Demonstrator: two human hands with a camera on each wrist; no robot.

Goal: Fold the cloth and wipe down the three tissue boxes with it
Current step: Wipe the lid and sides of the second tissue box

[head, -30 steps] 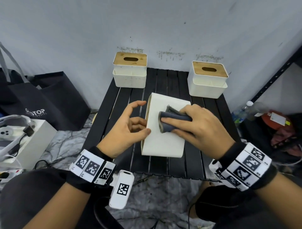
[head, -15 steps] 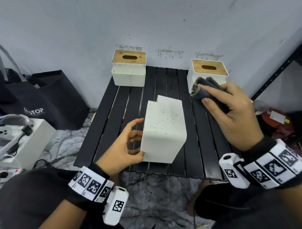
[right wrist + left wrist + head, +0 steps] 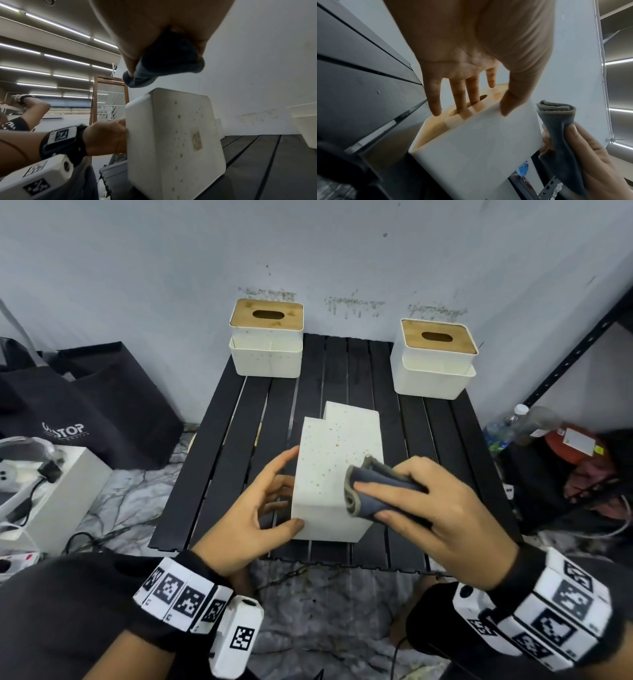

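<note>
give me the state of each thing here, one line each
middle box: tipped on its side, speckled base up, dirty
cloth: folded, just above the box
left hand: steadying the box, fingers straight
right hand: gripping the cloth
left box: upright, lid on
right box: upright, lid on

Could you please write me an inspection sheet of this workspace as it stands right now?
Surface: black slatted table, on a marbled floor.
Job's things: speckled tissue box tipped on its side at the middle; two upright tissue boxes at the back, left one and right one; folded grey cloth.
Clutter: black bag, white carton, plastic bottle, all off the table.
Hands: left hand steadies the middle box, fingers straight; right hand grips the cloth over its dirty face.
Cables: some on the floor, left and right.
Surroundings: stained white wall, black shelf frame at the right.
</note>
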